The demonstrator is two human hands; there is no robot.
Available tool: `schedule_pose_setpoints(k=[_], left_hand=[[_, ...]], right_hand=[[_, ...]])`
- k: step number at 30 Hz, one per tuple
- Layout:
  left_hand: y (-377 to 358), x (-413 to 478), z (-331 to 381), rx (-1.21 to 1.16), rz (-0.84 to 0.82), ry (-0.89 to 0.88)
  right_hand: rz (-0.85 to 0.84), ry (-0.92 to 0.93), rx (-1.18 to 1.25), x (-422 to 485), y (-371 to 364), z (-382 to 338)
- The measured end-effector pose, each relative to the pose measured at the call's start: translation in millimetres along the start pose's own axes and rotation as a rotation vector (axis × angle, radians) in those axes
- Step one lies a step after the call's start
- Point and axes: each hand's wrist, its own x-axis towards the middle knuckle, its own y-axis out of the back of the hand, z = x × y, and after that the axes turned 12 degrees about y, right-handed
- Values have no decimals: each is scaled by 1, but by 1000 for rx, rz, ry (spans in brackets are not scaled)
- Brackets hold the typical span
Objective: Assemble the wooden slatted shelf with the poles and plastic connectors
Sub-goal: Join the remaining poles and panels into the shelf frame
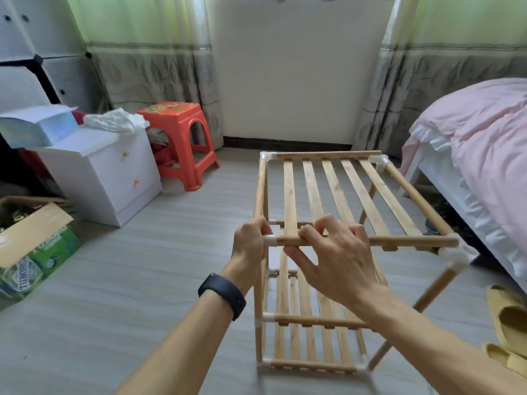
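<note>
Shelf [368, 195] front rail [399, 240], left grip [249, 240] at corner, right grip [333, 263] beside (floor [142, 280] leftward)

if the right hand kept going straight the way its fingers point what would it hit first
The right hand grips the top front pole; pushed on, it would likely meet the leftmost slats just behind, though depth is unclear.

The slatted shelf of pale honey-coloured wood [339, 189] has white plastic corner connectors [269, 240]. The orange-red plastic stool [176, 121] carries a yellow flower pattern on its seat. The small white drawer cabinet [97, 172] has yellow knobs [125, 153]. The bed cover [484, 132] is pale pink. The light green curtain [142, 38] has a grey leaf-patterned band. The wristband [225, 293] is black.
</note>
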Motion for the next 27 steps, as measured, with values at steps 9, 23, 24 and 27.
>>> schedule_pose_setpoints(k=[9, 23, 24, 27], left_hand=[[-26, -39, -33, 332, -248, -63], [42, 13, 49, 1632, 242, -749], [42, 20, 51, 1698, 245, -713], [38, 30, 49, 1675, 244, -711]], right_hand=[[-111, -116, 75, -17, 3, 54], [-442, -217, 37, 7, 52, -15], [-421, -204, 22, 6, 46, -15], [-289, -179, -26, -2, 32, 3]])
